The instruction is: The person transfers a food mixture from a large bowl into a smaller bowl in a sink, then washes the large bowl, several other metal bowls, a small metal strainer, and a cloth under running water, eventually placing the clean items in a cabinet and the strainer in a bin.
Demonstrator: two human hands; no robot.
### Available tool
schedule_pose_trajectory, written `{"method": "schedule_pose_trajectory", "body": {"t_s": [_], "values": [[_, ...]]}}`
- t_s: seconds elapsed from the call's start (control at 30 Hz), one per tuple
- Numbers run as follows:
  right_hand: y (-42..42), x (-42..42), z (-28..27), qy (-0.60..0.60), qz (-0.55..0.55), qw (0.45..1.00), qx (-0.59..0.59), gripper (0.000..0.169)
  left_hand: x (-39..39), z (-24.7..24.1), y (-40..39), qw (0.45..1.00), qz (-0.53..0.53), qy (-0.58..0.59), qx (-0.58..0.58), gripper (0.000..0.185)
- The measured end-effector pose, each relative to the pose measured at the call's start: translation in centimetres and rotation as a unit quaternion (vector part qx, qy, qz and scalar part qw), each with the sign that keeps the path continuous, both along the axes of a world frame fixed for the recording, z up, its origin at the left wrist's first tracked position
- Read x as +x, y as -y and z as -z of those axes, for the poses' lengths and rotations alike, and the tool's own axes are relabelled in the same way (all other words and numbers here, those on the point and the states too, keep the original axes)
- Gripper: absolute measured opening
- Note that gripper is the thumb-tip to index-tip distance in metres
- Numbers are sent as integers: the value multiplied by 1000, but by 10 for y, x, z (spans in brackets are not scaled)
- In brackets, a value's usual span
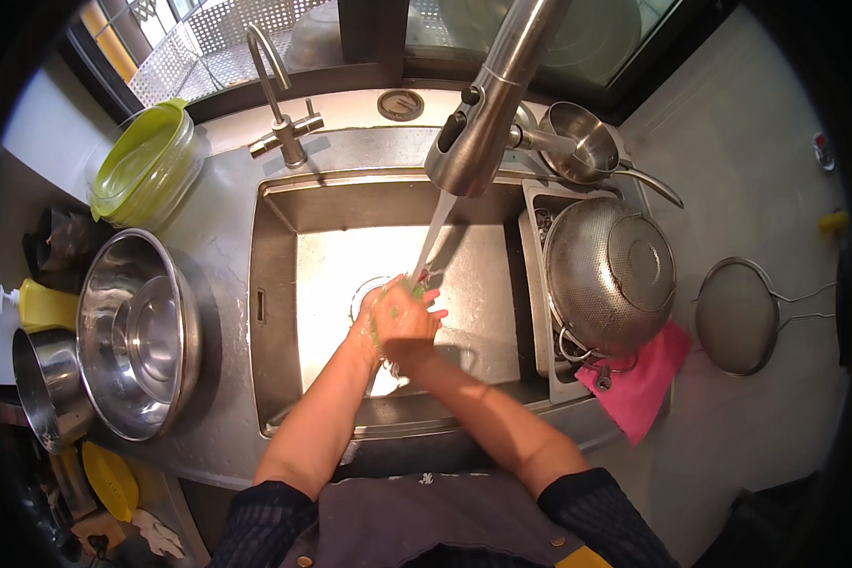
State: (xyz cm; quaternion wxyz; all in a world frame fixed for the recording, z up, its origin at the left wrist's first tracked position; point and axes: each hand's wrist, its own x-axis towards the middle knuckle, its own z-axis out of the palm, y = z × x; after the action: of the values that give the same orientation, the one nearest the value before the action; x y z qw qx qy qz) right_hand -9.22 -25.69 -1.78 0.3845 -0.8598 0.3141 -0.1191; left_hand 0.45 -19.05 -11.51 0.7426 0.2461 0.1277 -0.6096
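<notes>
Water runs from the steel pull-out faucet head (468, 149) onto both hands, low in the stainless steel sink (483, 298). My right hand (406, 323) lies over my left hand (370, 319), near the drain. Small green bits, perhaps leafy greens (417, 291), show at the fingers and between the palms; whether they are gripped is hidden by the hands and the splashing water. A little red shows by the fingertips. The left fingers are mostly covered.
Steel bowls (138, 334) and green-rimmed containers (142, 163) stand left. A small tap (282, 131) rises behind the sink. On the right are an upturned colander (610, 277), pink cloth (639, 383), saucepan (581, 142) and mesh strainer (738, 316).
</notes>
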Motion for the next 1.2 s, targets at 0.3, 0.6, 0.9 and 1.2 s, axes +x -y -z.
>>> {"method": "schedule_pose_trajectory", "body": {"t_s": [0.3,0.6,0.9,1.2], "values": [[88,32,158,-54,137,987,59,52,2,-27,9,871,25,385,303,34],[53,40,161,-187,-180,966,-12,28,-30,-59,-18,604,27,729,320,48],[100,-44,105,-30,-303,909,-285,26,-9,-30,55,577,105,753,299,33],[70,-27,103,143,99,911,374,54,9,39,68,961,-113,101,230,44]]}}
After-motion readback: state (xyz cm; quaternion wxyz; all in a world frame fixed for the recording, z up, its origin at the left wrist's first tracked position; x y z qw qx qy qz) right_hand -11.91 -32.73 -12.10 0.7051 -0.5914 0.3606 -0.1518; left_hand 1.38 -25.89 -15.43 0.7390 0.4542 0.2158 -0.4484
